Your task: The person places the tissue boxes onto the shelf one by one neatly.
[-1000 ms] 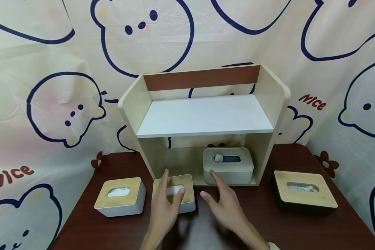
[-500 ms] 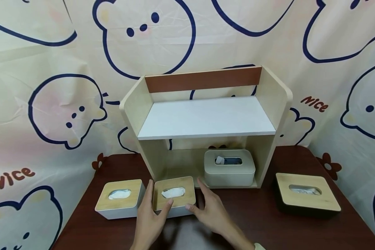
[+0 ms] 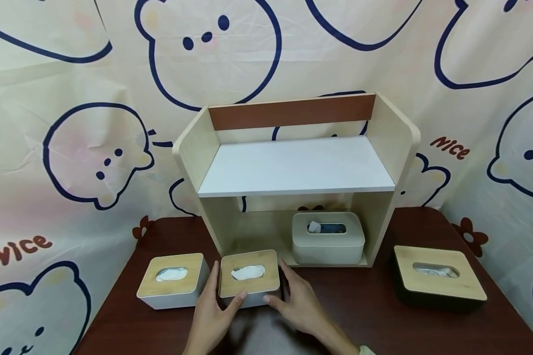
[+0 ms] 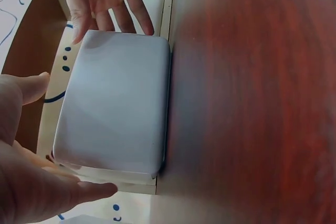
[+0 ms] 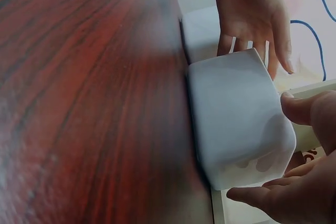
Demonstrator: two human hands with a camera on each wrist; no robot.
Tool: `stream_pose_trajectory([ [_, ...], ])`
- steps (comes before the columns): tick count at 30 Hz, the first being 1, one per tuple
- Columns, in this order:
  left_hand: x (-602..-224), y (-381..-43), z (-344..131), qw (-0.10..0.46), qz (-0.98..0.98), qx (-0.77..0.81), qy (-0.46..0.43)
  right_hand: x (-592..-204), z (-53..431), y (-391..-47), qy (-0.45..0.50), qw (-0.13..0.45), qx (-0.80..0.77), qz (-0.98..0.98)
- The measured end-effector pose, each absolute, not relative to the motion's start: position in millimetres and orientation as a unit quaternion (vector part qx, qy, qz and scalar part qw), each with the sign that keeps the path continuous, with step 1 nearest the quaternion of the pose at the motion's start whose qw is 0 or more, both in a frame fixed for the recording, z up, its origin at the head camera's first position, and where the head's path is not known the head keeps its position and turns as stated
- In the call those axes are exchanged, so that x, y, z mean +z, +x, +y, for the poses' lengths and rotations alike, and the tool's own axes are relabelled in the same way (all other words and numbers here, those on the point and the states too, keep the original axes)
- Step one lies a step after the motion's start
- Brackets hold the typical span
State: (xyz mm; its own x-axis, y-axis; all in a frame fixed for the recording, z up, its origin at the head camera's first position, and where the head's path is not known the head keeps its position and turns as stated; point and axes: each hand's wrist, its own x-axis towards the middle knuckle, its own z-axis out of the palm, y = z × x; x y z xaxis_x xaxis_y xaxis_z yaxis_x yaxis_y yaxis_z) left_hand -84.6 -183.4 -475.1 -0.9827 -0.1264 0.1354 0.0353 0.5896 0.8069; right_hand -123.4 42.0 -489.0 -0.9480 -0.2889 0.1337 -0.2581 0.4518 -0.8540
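In the head view, a tissue box (image 3: 248, 286) with a light wooden lid and pale grey sides stands on the table in front of the shelf. White tissue shows in its oval slot. My left hand (image 3: 210, 315) lies along its left side, the thumb at the front left edge. Along the right side is my right hand (image 3: 299, 308), its thumb near the front right corner. The fingers of both hands look extended rather than curled. In the left wrist view the box's plain front (image 4: 115, 98) fills the space between the hands; the right wrist view shows the same front (image 5: 236, 108).
A second wood-lidded tissue box (image 3: 173, 281) sits just left of my left hand. Behind stands a two-tier shelf (image 3: 295, 167), with a grey-green tissue box (image 3: 328, 241) in its lower right. A dark tissue box (image 3: 439, 276) stands at the right of the brown table (image 3: 351, 296).
Both hands came from above and in front of the box to its two sides: the left moved leftward, the right slightly left and down. The box itself has hardly moved.
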Motion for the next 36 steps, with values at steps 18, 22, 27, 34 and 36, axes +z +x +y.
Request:
stream_pose_trajectory([
  [18,-477,-85,-191,0.066,-0.904,-0.423,0.011,-493,41,-124,-0.182,0.033,-0.509,0.841],
  [22,-474,-84,-195,0.054,-0.908,-0.415,0.026,-493,41,-123,-0.19,0.021,-0.501,0.844],
  [27,-474,-85,-198,0.048,-0.908,-0.414,0.04,-493,42,-121,-0.189,0.011,-0.487,0.853],
  [34,-475,-86,-197,0.049,-0.887,-0.458,0.042,-496,41,-122,-0.189,0.011,-0.491,0.85],
  [36,-474,-86,-196,0.05,-0.883,-0.464,0.044,-496,40,-123,-0.186,0.015,-0.494,0.849],
])
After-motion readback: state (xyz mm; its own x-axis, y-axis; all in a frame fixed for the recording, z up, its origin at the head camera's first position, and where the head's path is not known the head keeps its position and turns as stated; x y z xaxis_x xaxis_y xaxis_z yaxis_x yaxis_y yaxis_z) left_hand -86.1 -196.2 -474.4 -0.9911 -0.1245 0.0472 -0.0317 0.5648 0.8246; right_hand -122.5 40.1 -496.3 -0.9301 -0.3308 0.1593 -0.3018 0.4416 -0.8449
